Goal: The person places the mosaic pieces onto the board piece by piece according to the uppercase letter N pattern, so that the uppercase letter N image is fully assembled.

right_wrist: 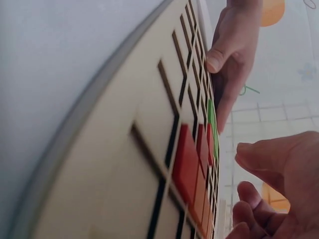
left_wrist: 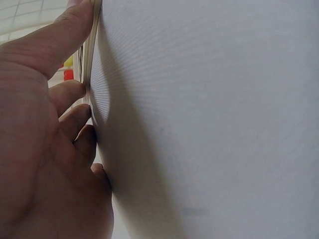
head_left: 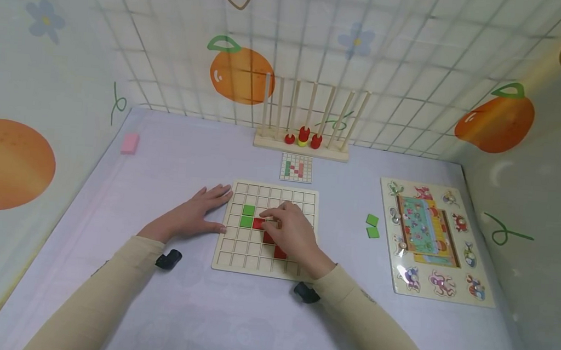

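A wooden grid board (head_left: 234, 260) lies on the table with two green tiles (head_left: 248, 210) and several red tiles (head_left: 280, 252) in its squares. The left hand (head_left: 197, 212) rests at the board's left edge, fingers extended and thumb touching the rim. Over the middle of the board hovers the right hand (head_left: 292, 232), its fingertips beside a red tile (head_left: 258, 224). In the right wrist view, thumb and fingers are bent and apart, with nothing visible between them. Salmon-coloured tiles (right_wrist: 200, 191) also show there; the right hand hides that part of the board from above.
Behind the board lies a small pattern card (head_left: 296, 168), before a wooden peg rack (head_left: 301, 145) bearing red and yellow beads. Two loose green tiles (head_left: 373, 220) lie to the right, near a sea-animal puzzle board (head_left: 442, 286). At the far left is a pink block (head_left: 130, 144).
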{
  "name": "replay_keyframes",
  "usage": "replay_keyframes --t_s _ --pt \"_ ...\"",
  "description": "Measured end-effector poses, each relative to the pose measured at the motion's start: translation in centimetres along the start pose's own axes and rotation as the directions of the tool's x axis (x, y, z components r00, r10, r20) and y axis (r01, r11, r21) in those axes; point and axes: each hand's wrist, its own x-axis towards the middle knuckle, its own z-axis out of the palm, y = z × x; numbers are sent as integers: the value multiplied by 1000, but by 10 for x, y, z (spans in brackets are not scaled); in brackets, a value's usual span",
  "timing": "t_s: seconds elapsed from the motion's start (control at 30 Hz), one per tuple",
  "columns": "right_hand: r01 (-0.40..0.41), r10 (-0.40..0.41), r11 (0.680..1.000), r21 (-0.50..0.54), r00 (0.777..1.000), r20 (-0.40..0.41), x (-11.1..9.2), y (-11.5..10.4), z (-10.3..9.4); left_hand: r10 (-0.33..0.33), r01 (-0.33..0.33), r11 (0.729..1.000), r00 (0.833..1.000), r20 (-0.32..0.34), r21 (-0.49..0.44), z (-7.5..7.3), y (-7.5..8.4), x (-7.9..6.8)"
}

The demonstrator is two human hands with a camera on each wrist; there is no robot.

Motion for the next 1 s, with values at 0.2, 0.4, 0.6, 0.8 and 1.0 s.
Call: replay_keyframes --t_s 0.2,0.4,0.6,0.8,1.0 --pt "-39 41 998 45 999 -36 -12 18 -11 -14 14 1000 1000 -1 5 1 0 0" --pt "-113 117 992 64 992 -57 -24 38 -25 -25 25 1000 1000 1 5 0 1 0" --pt "-172 177 983 58 980 -95 -39 65 -44 -27 27 1000 1000 3 2 0 3 0" --pt "-234 239 971 52 962 -133 -55 95 -62 -28 28 1000 1000 2 6 0 3 0" --pt "-228 228 973 23 956 -184 -71 121 -80 -25 25 1000 1000 2 4 0 2 0"
